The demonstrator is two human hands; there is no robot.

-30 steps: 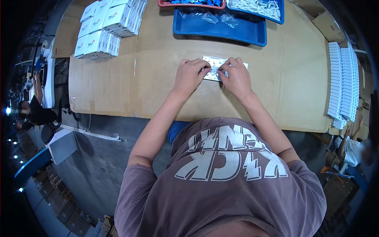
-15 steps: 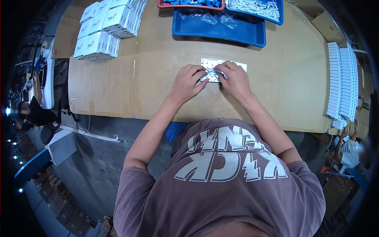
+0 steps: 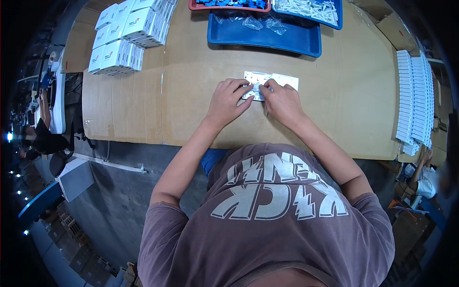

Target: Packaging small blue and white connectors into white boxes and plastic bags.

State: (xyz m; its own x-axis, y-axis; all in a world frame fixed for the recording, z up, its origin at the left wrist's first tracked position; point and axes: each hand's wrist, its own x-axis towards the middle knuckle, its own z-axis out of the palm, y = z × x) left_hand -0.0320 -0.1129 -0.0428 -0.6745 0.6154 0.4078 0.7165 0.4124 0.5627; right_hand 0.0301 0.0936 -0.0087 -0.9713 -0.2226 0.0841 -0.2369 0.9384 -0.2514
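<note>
On the cardboard-covered table, close in front of me, lies a flat white printed card point(image 3: 286, 82). Its left half carries dark markings, and its right half is mostly plain white. A small shiny piece point(image 3: 256, 90), seemingly clear plastic, sits on the left half between my fingertips. My left hand point(image 3: 228, 101) is curled at the card's left edge, with thumb and forefinger bearing on it. My right hand point(image 3: 283, 101) covers the card's lower middle, thumb and fingers pinched at the shiny piece. My fingers hide part of the piece, so its exact shape cannot be made out.
Beyond the card stands a blue tray point(image 3: 263, 47) with clear plastic bags; behind it are a red tray point(image 3: 229, 8) of blue parts and a blue tray point(image 3: 330, 23) of white sticks. White boxes point(image 3: 114, 55) are stacked far left, more white boxes point(image 3: 413, 95) line the right edge.
My right hand has shifted slightly down, its fingers drawn closer together, uncovering more of the card's middle. The shiny piece looks flatter and smaller. My left hand has barely moved.
</note>
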